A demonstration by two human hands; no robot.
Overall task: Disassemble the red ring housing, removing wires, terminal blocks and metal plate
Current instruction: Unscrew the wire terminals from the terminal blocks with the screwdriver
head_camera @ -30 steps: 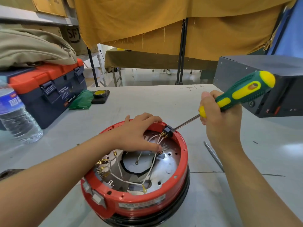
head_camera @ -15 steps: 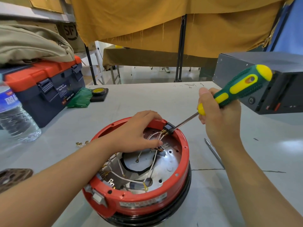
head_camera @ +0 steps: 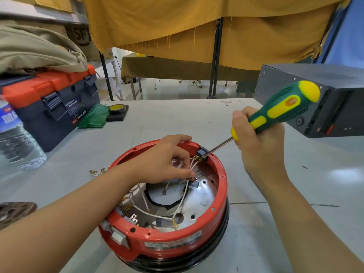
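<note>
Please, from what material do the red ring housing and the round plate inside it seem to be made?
The red ring housing looks like moulded plastic: even colour, soft gloss, rounded edges. The round plate inside seems bare sheet metal, silvery and reflective, with punched holes; which metal cannot be told.

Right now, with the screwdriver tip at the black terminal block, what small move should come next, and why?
Probably lever the screwdriver gently to free the black terminal block from the red ring housing: its tip sits there, and the left hand pinches the white wires attached.
</note>
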